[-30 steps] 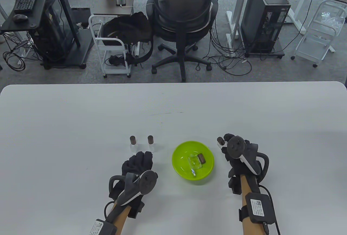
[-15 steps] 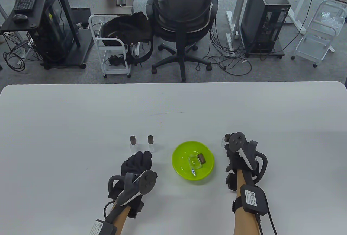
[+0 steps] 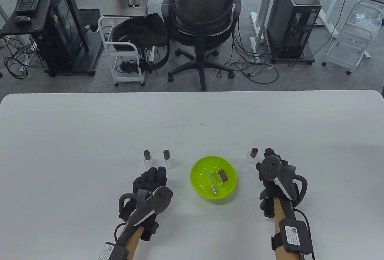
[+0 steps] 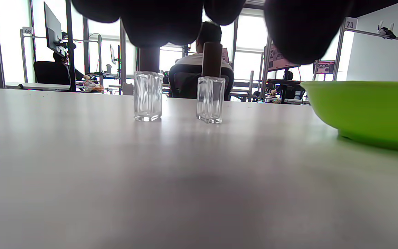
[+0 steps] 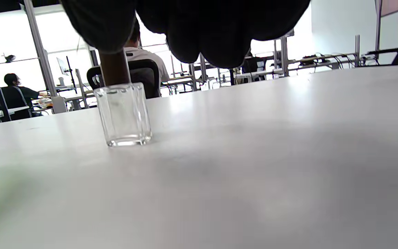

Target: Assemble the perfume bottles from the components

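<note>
We see a wide white worktop (image 3: 90, 122) with a green bowl (image 3: 198, 188) near its front edge, holding a clear bottle, a brown cap and a sprayer. Left of the bowl stand two capped bottles (image 3: 147, 158); right of it, a third capped bottle (image 3: 253, 156). Our left hand (image 3: 150, 179) and right hand (image 3: 274, 167) rest loosely curled beside the bowl, probably holding nothing (fingertips hidden). Beyond the bowl, an office chair (image 3: 204, 16) stands on grey carpet.
</note>
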`<state>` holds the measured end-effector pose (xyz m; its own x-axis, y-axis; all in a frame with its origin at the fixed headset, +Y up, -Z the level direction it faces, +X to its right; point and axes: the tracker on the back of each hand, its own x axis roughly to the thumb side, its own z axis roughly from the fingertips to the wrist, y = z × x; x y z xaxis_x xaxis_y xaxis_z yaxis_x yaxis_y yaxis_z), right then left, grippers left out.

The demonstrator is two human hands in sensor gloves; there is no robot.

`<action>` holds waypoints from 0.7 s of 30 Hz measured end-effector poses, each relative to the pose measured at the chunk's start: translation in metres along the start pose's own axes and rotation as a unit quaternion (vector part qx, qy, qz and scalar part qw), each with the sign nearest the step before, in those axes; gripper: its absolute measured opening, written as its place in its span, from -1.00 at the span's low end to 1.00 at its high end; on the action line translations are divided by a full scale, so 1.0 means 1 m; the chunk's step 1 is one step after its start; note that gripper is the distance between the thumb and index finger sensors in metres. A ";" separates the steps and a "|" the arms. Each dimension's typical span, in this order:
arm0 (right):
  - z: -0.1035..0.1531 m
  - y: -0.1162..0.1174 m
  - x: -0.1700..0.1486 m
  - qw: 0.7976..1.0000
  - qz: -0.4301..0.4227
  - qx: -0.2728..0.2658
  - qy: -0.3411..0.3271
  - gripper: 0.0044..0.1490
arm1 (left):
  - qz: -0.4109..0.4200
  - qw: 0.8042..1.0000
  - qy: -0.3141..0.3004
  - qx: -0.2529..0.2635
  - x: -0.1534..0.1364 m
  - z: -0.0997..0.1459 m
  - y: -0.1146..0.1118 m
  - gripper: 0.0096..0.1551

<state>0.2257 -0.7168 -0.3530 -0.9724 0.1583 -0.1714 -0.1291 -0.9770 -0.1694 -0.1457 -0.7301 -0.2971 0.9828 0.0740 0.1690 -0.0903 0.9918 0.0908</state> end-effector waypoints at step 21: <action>0.043 0.040 0.152 0.924 0.266 0.131 -0.241 -0.13 | -0.006 1.000 0.002 -0.003 -0.001 0.001 -0.001 -0.01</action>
<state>0.0641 -0.7377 -0.3444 -0.8777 -0.3736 0.3001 0.4100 -0.9096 0.0669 -0.1466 -0.7308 -0.2967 0.9844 0.0622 0.1643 -0.0772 0.9932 0.0867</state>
